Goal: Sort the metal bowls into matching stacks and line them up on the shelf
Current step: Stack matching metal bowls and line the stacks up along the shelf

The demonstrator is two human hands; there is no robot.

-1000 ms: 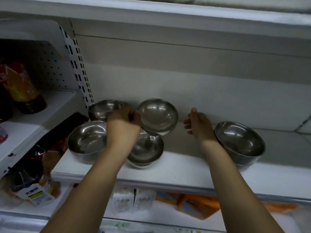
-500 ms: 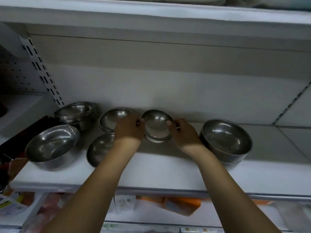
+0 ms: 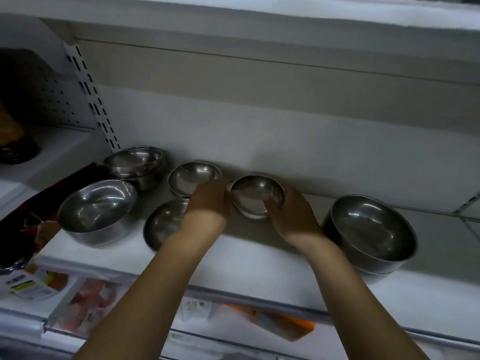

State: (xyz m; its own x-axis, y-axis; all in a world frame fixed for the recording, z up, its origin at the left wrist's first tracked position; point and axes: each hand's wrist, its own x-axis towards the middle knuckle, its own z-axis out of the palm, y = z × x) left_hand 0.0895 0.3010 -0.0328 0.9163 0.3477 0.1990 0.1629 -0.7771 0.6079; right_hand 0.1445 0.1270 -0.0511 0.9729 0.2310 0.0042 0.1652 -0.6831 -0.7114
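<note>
Left hand [image 3: 207,201] and right hand [image 3: 292,216] pinch the tilted small bowl [image 3: 255,196] by its rim; slick steel may slip onto the shelf [image 3: 246,258].

Everything steel here is the same shiny silver-grey with dark reflections: the small round silver steel bowl [image 3: 257,196] mid-shelf, the big deep silver steel bowl [image 3: 374,229] far right and the wide silver steel bowl [image 3: 96,209] on the left. The flat white metal shelf [image 3: 246,255] is plain white. The white slotted upright strip [image 3: 91,94] has twin rows of black slots. The dark perforated side panel [image 3: 39,94] shows a dotted grid. Lower down there's an orange cardboard box [image 3: 285,323].
</note>
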